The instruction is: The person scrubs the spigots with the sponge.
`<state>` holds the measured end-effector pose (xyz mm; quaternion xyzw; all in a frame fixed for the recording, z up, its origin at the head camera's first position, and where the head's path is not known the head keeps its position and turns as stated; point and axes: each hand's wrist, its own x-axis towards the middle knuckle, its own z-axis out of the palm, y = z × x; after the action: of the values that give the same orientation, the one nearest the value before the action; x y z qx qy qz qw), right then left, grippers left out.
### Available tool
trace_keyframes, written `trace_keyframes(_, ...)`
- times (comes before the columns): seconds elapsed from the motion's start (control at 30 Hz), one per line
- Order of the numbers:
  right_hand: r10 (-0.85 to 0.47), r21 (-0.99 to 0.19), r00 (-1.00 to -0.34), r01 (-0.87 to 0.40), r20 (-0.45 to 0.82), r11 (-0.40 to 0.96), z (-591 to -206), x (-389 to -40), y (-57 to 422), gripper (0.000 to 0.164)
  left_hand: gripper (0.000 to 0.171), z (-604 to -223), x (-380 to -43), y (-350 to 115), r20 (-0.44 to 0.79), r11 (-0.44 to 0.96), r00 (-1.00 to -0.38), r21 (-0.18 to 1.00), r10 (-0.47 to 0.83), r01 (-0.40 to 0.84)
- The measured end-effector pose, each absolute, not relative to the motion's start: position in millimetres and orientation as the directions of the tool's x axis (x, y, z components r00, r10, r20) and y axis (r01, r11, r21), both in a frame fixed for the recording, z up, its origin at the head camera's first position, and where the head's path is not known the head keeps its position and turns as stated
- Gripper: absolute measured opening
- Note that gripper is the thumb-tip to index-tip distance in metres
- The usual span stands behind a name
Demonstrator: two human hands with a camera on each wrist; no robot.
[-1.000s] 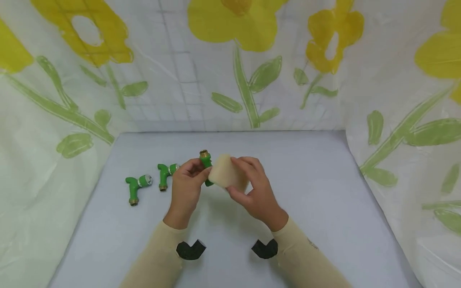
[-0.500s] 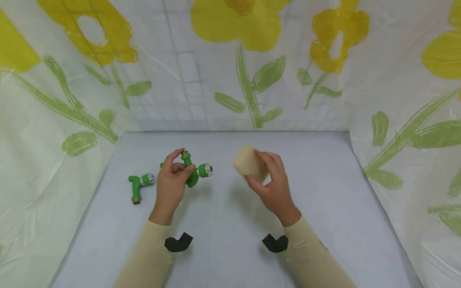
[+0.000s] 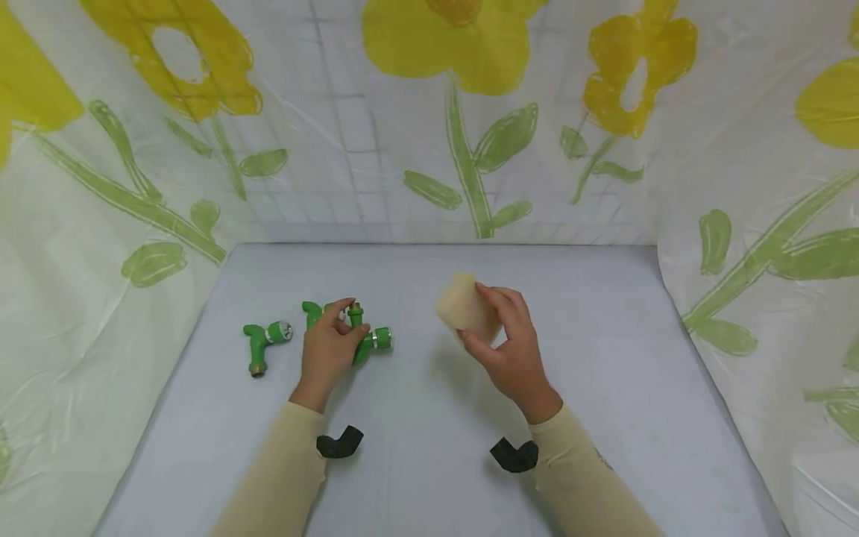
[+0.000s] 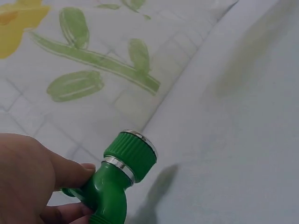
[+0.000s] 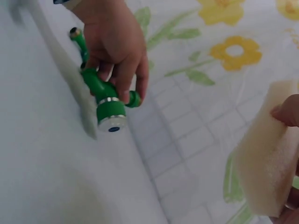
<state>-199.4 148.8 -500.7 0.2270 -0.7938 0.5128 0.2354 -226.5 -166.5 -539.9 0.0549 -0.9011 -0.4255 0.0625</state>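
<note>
My left hand [image 3: 326,354] pinches a green tap [image 3: 381,338] between thumb and fingers, low over the table. In the left wrist view its ribbed knob, with silver rings, points up and away from the thumb. The right wrist view shows the tap [image 5: 111,109] with the knob's pale end facing the camera. My right hand [image 3: 517,358] holds a cream sponge [image 3: 467,306] by its edges, raised above the table and apart from the tap. Behind the left fingers a second green tap [image 3: 311,313] lies partly hidden.
Another green tap [image 3: 258,349] with a brass threaded end lies farther left on the pale table [image 3: 570,313]. A white curtain [image 3: 322,201] painted with yellow flowers hangs around the back and sides. Black curved pieces [image 3: 514,455] stick out from both sleeves.
Both hands have parted: the tap has moved left away from the sponge and been lowered towards the table, while the right hand has drawn right with the sponge.
</note>
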Motion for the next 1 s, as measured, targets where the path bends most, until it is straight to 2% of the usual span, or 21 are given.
trace_keyframes(0.3, -0.112, -0.705, -0.782, -0.605, 0.613, 0.370, -499, -199, 152, 0.070, 0.061, -544, -229, -165, -0.002, 0.723, -0.994, 0.686, -0.112, -0.083)
trace_keyframes(0.53, -0.111, -0.709, -0.784, -0.604, 0.611, 0.364, -498, -198, 153, 0.069, 0.053, -546, -231, -165, -0.005, 0.794, -0.994, 0.601, -0.110, -0.091)
trace_keyframes(0.77, -0.108, -0.716, -0.790, -0.597, 0.604, 0.363, -495, -198, 153, 0.068, 0.049, -543, -232, -165, -0.021, 0.813, -0.992, 0.571, -0.126, -0.115)
trace_keyframes(0.9, -0.100, -0.718, -0.790, -0.596, 0.605, 0.359, -494, -199, 154, 0.068, 0.052, -533, -232, -167, -0.029, 0.787, -0.991, 0.605, -0.127, -0.118)
trace_keyframes(1.0, -0.097, -0.720, -0.787, -0.600, 0.610, 0.349, -493, -200, 155, 0.068, 0.057, -521, -229, -170, 0.085, 0.701, -0.985, 0.712, -0.149, -0.044)
